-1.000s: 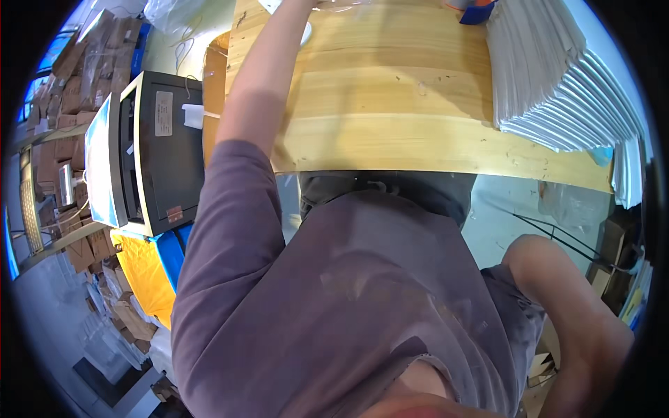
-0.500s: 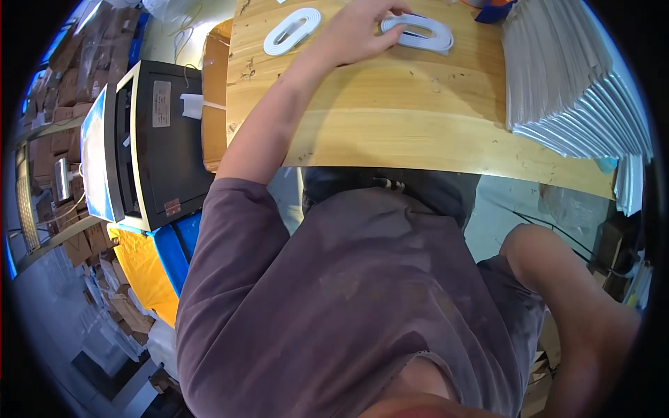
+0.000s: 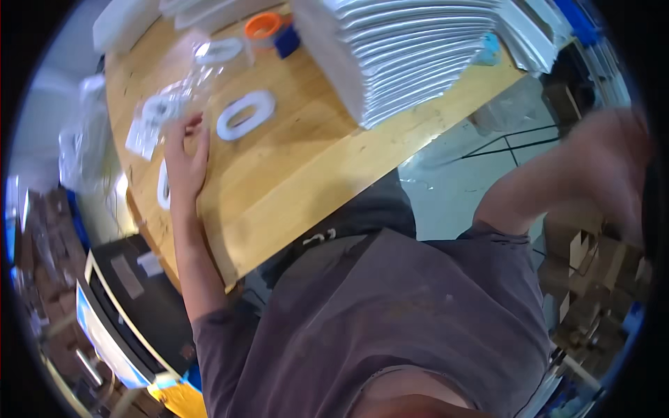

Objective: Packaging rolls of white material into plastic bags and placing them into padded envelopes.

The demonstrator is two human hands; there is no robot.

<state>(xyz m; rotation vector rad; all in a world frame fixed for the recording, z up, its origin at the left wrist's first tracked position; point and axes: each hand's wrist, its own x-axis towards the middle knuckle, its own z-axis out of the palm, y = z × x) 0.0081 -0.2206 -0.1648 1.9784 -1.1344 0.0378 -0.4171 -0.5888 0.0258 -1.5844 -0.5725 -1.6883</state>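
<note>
My left hand (image 3: pixel 187 161) lies flat and open on the bench (image 3: pixel 293 174), gripping nothing; my right hand (image 3: pixel 613 167) is a blur, grip unclear. One white oval ring (image 3: pixel 245 114) sits loose just beside my fingers, long axis slanting up-right; others are bagged, I judge.
</note>
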